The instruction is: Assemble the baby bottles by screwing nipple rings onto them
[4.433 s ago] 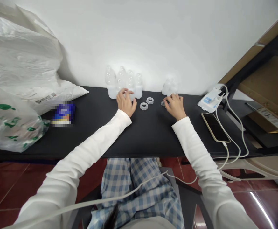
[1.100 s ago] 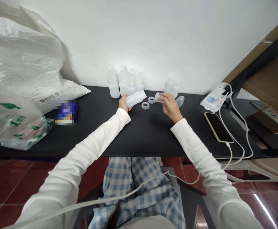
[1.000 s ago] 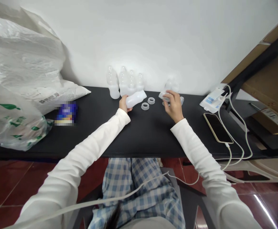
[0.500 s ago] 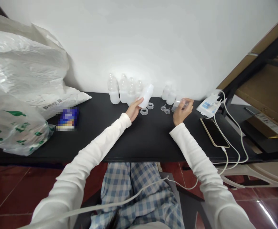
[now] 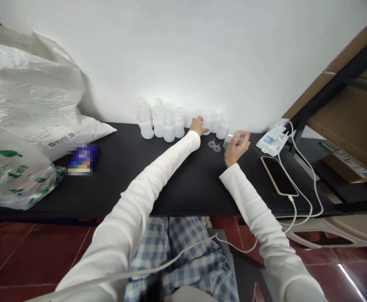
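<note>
The black table (image 5: 183,184) is taking up most of the view, its far edge running along a white wall (image 5: 183,54). A big plastic bag (image 5: 29,84) is hogging the left end, and a leaf-print bag (image 5: 16,176) is slumping toward the near left corner. A phone (image 5: 279,175) is lying toward the right end.

The left hand (image 5: 198,126) is reaching to the far edge, fingers spreading apart by the leftmost bare baby bottle (image 5: 206,123); I'm not seeing enough to tell if it's gripping or just touching. The right hand (image 5: 236,147) is clamping a clear cover (image 5: 229,138), just right of the bare bottles.

Handling-wise, I'm guessing those bottles are weighing next to nothing, looking like empty plastic: fairly stiff, smooth enough to be slipping a bit, more tippy than fragile. I'd be grabbing them round the body. The cover is probably being thin, rigid and slick, so lightly round the sides. The teats (image 5: 217,147) are looking soft and floppy; I'd be pinching the rim.

Counting: four covered baby bottles (image 5: 169,132) are standing along the far edge left of the left hand, three bare ones are standing right of it, one loose cover is showing, and two teats are lying between the hands.
</note>
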Action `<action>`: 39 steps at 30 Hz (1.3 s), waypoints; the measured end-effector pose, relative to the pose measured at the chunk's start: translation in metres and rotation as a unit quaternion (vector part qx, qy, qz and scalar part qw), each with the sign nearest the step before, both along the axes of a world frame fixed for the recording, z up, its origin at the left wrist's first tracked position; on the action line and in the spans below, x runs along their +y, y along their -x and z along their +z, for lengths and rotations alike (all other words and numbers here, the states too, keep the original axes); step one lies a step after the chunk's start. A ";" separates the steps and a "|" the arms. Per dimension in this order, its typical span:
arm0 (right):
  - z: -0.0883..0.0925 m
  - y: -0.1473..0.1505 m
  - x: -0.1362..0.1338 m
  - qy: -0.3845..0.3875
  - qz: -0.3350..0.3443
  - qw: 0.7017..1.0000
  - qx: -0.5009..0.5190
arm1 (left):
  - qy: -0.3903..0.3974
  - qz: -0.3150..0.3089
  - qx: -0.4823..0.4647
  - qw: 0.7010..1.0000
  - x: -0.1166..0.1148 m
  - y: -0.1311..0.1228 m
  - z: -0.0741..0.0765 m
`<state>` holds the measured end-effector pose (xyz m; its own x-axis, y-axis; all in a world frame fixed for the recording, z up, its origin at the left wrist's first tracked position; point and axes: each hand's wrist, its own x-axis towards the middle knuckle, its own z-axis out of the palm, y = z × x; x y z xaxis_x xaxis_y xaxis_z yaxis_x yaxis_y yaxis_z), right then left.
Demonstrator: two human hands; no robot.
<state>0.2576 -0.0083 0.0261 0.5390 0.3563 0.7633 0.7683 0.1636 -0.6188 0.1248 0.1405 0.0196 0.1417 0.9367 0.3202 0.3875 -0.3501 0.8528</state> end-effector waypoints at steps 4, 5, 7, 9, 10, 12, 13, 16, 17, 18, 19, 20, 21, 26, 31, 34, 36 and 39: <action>-0.002 0.001 0.000 0.010 0.012 1.000 -0.027 | 0.015 -0.009 0.045 0.999 0.001 -0.009 -0.004; -0.002 0.001 0.000 0.014 0.019 0.999 -0.030 | 0.022 -0.011 0.057 0.998 0.000 -0.009 -0.003; -0.002 0.002 0.000 0.022 0.033 0.999 -0.030 | 0.028 -0.014 0.073 0.997 -0.005 -0.006 -0.001; -0.002 0.003 0.001 0.028 0.042 0.998 -0.025 | 0.013 -0.006 0.071 0.997 -0.017 0.000 0.001; -0.002 0.004 0.001 0.030 0.046 0.998 -0.022 | -0.005 0.003 0.063 0.998 -0.026 0.005 0.001; -0.003 0.006 0.002 0.039 0.057 0.997 -0.021 | -0.050 0.008 0.029 0.998 -0.050 0.015 -0.001; -0.004 0.008 0.003 0.045 0.068 0.996 -0.024 | -0.072 -0.010 0.002 0.997 -0.065 0.020 -0.002; -0.007 0.014 0.003 0.071 0.119 0.989 -0.054 | -0.093 -0.101 -0.081 0.987 -0.113 0.031 -0.010; -0.008 0.016 0.002 0.082 0.139 0.985 -0.068 | -0.077 -0.123 -0.108 0.984 -0.128 0.034 -0.013; -0.009 0.019 0.002 0.094 0.159 0.979 -0.082 | -0.059 -0.135 -0.133 0.980 -0.140 0.036 -0.016; -0.009 0.021 0.001 0.107 0.178 0.973 -0.097 | -0.039 -0.135 -0.153 0.978 -0.150 0.038 -0.019; -0.010 0.023 0.000 0.120 0.195 0.967 -0.110 | -0.018 -0.130 -0.170 0.977 -0.157 0.040 -0.022; -0.010 0.025 -0.001 0.132 0.208 0.961 -0.121 | 0.004 -0.123 -0.187 0.975 -0.161 0.041 -0.024; -0.008 0.028 -0.004 0.156 0.227 0.952 -0.133 | 0.088 -0.144 -0.284 0.944 -0.158 0.045 -0.026; -0.006 0.038 -0.008 0.170 0.258 0.944 -0.115 | 0.137 -0.115 -0.349 0.920 -0.157 0.046 -0.024; -0.005 0.044 -0.009 0.168 0.263 0.941 -0.129 | 0.141 -0.081 -0.365 0.917 -0.160 0.046 -0.024; -0.004 0.045 -0.010 0.168 0.273 0.936 -0.143 | 0.129 -0.072 -0.375 0.915 -0.161 0.046 -0.024; -0.003 0.042 -0.010 0.171 0.305 0.924 -0.153 | 0.113 -0.080 -0.387 0.912 -0.158 0.047 -0.022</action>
